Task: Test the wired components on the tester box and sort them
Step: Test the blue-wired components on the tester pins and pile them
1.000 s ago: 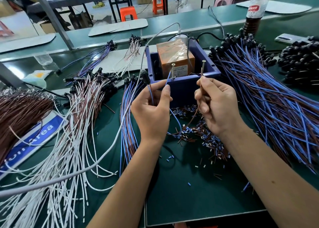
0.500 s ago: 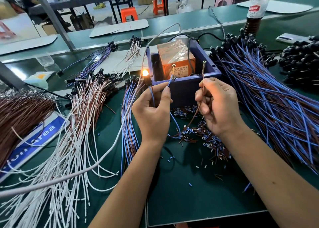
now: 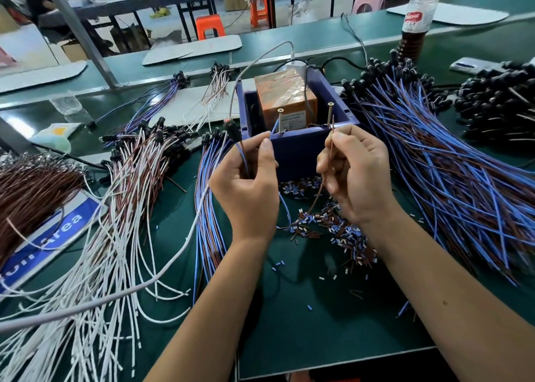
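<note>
The component under test sits just in front of the purple tester box (image 3: 298, 147), held up between the two hands. The left hand (image 3: 246, 190) pinches the blue lead (image 3: 241, 155) between thumb and forefinger, its bare tip angled toward the left screw terminal (image 3: 280, 121) that stands on the box's front wall; the black lamp head (image 3: 233, 129) pokes up just left of the box, beside that hand. The right hand (image 3: 356, 176) has its grip clenched on the brown lead (image 3: 330, 155), whose tip reaches toward the right screw terminal (image 3: 330, 115). Whether either tip actually touches its screw cannot be told.

This part looks nearly weightless and limp: thin insulated wire that bends under its own slack, as the loop drooping in front of the box suggests. A hold close behind the stripped tips probably gives the stiffness needed to steer them; farther back the wire would likely flop. The stripped ends look fine and probably easy to bend. Sorted bundles lie on the bench left of the box (image 3: 211, 208); the untested heap (image 3: 434, 161) spreads to its right.
</note>
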Motion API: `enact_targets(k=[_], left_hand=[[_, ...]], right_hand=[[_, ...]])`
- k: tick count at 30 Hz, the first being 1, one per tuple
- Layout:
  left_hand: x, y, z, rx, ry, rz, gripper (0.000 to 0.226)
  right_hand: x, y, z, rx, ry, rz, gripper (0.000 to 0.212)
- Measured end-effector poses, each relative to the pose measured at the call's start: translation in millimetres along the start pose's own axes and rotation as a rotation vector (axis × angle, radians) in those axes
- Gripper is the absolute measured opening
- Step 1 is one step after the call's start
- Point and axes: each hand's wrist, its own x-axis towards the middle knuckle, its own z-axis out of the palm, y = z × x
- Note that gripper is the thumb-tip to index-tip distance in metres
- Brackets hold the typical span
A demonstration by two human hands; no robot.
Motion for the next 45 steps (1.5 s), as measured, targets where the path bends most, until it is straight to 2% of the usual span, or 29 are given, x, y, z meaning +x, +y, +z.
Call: enact_targets(k=[4, 7, 10, 12, 14, 16, 18, 20, 23, 26, 28, 29, 32, 33, 34, 36, 38, 40, 42, 45], left_hand=[[-5.4, 24.2, 43.3, -0.049, -0.032, -0.09, 0.012], [-9.5, 39.8, 89.3, 0.022, -0.221, -0.123, 0.017], [-16.2, 45.2, 131.4, 0.166, -0.448, -0.213, 0.029], [-21.5, 47.1, 154.6, 0.199, -0.588, -0.345, 0.036], [-27.4, 50.1, 172.5, 0.143, -0.657, -0.48, 0.039], [-30.5, 52.8, 186.6, 0.042, -0.673, -0.562, 0.043], [-30.5, 55.6, 199.5, -0.077, -0.694, -0.65, 0.046], [-28.1, 60.4, 210.6, -0.223, -0.713, -0.793, 0.048], [-18.9, 69.5, 223.9, -0.484, -0.672, -0.982, 0.053], [-1.2, 69.9, 234.5, -0.667, -0.562, -1.051, 0.056], [10.0, 63.6, 238.7, -0.618, -0.537, -1.009, 0.057], [13.9, 58.5, 239.1, -0.472, -0.549, -0.923, 0.057], [25.3, 37.6, 237.1, 0.273, -0.629, -0.411, 0.053], [29.3, 31.1, 236.0, 0.452, -0.641, -0.256, 0.053], [33.0, 25.0, 235.9, 0.558, -0.645, -0.175, 0.054], [39.6, 13.9, 239.1, 0.565, -0.636, -0.226, 0.052], [39.9, 5.8, 241.1, 0.411, -0.609, -0.413, 0.044], [33.6, 1.5, 238.4, 0.335, -0.6, -0.501, 0.034], [26.0, -1.9, 231.6, 0.348, -0.621, -0.473, 0.026], [19.0, -0.3, 219.3, 0.336, -0.642, -0.404, 0.027]], right_hand=[[2.0, -16.9, -23.8, -0.032, 0.188, -0.003, 0.025], [4.6, -42.2, -62.8, -0.121, 0.372, -0.02, 0.022], [4.4, -78.5, -110.9, -0.333, 0.624, -0.023, 0.018], [-1.6, -102.8, -140.0, -0.519, 0.805, -0.057, 0.012], [-11.2, -123.3, -162.4, -0.75, 0.965, -0.147, 0.006], [-20.1, -136.3, -174.6, -0.983, 1.031, -0.264, 0.016], [-24.7, -143.7, -172.8, -1.19, 0.917, -0.441, 0.026], [-24.5, -143.1, -159.7, -1.38, 0.617, -0.549, 0.025], [-23.2, -138.2, -137.4, -1.357, 0.266, -0.38, 0.025], [-21.3, -137.1, -140.3, -1.324, 0.144, -0.251, 0.022], [-18.8, -139.9, -147.9, -1.29, 0.133, -0.241, 0.014], [-16.6, -141.2, -151.3, -1.318, 0.146, -0.259, 0.011], [-8.5, -139.4, -158.8, -1.403, 0.217, -0.282, 0.008], [-5.6, -135.6, -160.6, -1.428, 0.243, -0.277, 0.009], [-2.6, -129.6, -162.2, -1.465, 0.265, -0.265, 0.011], [3.2, -113.6, -162.8, -1.56, 0.276, -0.226, 0.015], [8.2, -97.1, -160.5, -1.587, 0.264, -0.208, 0.017], [12.4, -86.6, -158.9, -1.554, 0.289, -0.197, 0.017], [16.6, -82.5, -158.2, -1.524, 0.31, -0.169, 0.019], [19.6, -82.5, -158.4, -1.524, 0.283, -0.123, 0.021]])
